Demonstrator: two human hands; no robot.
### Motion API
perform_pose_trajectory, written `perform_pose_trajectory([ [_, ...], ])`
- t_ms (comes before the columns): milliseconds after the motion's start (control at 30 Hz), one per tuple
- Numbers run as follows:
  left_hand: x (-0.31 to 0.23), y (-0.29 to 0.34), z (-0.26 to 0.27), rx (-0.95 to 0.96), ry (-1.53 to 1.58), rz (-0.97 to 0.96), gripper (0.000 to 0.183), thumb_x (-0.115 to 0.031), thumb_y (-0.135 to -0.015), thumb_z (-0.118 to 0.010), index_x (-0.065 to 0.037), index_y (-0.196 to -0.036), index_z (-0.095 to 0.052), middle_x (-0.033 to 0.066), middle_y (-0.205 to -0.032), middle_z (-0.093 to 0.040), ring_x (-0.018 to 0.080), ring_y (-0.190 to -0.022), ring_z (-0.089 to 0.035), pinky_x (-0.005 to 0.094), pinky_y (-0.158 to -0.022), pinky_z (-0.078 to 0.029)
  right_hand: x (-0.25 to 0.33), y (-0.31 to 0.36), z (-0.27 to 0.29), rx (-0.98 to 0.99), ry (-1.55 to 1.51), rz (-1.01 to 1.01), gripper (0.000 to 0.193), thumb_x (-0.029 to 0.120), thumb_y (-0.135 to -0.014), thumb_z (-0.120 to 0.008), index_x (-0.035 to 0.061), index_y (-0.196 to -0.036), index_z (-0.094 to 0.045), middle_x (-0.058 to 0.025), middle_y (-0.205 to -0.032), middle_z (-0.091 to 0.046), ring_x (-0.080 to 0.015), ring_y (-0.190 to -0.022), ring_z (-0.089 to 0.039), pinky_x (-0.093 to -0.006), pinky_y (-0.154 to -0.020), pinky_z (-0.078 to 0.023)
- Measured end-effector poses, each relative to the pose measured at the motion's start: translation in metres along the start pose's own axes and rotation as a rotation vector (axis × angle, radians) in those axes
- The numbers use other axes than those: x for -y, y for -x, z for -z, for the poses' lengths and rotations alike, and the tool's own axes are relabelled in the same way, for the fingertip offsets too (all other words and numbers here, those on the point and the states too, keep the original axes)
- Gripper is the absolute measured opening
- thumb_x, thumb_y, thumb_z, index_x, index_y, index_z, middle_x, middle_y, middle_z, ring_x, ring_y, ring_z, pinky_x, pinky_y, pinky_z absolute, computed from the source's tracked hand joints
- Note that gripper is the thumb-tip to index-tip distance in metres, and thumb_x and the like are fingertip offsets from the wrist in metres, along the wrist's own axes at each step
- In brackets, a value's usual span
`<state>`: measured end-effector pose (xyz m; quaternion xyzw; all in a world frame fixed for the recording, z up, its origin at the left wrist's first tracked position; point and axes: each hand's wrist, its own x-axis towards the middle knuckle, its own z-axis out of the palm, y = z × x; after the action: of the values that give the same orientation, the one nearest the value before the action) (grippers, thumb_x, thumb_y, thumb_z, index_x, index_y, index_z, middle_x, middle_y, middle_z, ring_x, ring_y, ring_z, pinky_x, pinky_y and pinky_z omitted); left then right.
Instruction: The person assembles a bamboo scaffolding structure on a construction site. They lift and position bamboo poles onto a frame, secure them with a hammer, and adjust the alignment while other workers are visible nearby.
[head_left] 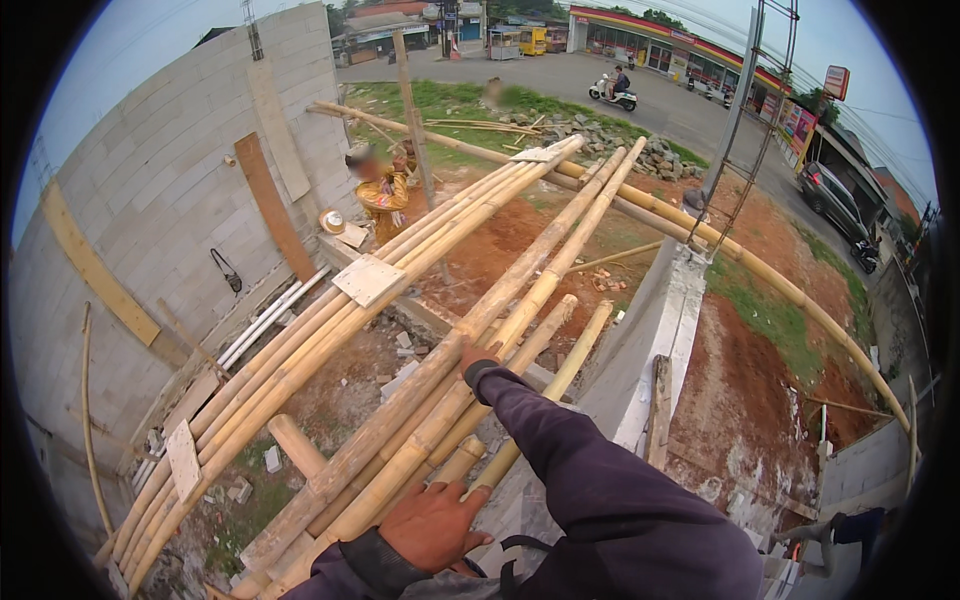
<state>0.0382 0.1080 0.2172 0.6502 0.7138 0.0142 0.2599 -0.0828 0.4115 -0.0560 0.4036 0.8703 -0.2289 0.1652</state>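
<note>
Long bamboo poles run side by side away from me over the building plot. My right hand reaches far forward on a dark sleeve, its fingers closed over one of them; its fingertips are partly hidden. Closer in, my left hand lies on the near poles with fingers spread and thumb apart, beside a short cut pole end. To the left, another bundle of bamboo poles carries pale board pieces laid across it.
A bamboo crosspole passes under the far pole ends. A grey block wall rises at left, with a concrete wall top at right. Rubble ground lies below. A person in yellow stands beyond the left bundle; a scooter is on the road.
</note>
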Motion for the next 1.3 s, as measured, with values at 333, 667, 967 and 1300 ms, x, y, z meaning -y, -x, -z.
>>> perform_pose_trajectory([
  [333,-0.057,-0.002,0.062,-0.357,-0.100,-0.085,0.050,-0.025,-0.082,-0.071,0.002,-0.122,-0.058,0.0161,-0.104,-0.063,0.0361,-0.104,-0.062,0.0512,-0.094,-0.046,-0.008,-0.033,-0.018,-0.036,0.281,0.101,0.116,0.054,-0.082,-0.075,0.0167,-0.161,0.001,-0.0132,-0.123,-0.069,-0.0327,-0.115,-0.065,-0.0638,-0.118,-0.017],
  [667,-0.086,0.046,0.109,-0.513,-0.209,0.141,0.053,-0.014,-0.079,-0.074,-0.004,-0.129,-0.058,0.0164,-0.119,-0.061,0.0340,-0.110,-0.060,0.0490,-0.098,-0.045,-0.014,0.005,0.014,-0.261,0.054,0.096,0.093,0.035,-0.083,-0.078,0.0165,-0.157,-0.025,-0.0160,-0.132,-0.058,-0.0352,-0.129,-0.052,-0.0550,-0.115,-0.030],
  [967,0.150,0.133,-0.100,-0.395,0.067,0.964,0.083,-0.024,-0.061,-0.091,-0.006,-0.134,-0.054,0.0195,-0.129,-0.056,0.0398,-0.122,-0.053,0.0470,-0.101,-0.046,-0.036,0.052,-0.010,-0.476,-0.014,0.419,0.060,0.035,-0.079,-0.078,0.0062,-0.128,-0.060,-0.0160,-0.140,-0.046,-0.0352,-0.134,-0.040,-0.0513,-0.104,-0.041],
  [1300,0.172,0.121,-0.281,-0.673,-0.008,1.049,0.109,-0.033,-0.051,-0.092,-0.008,-0.145,-0.041,0.0219,-0.162,-0.019,0.0435,-0.150,-0.016,0.0565,-0.122,-0.014,-0.048,0.036,-0.027,-0.065,-0.027,0.488,0.081,0.049,-0.080,-0.077,0.0108,-0.145,-0.051,-0.0145,-0.160,-0.030,-0.0334,-0.153,-0.013,-0.0512,-0.118,-0.030],
])
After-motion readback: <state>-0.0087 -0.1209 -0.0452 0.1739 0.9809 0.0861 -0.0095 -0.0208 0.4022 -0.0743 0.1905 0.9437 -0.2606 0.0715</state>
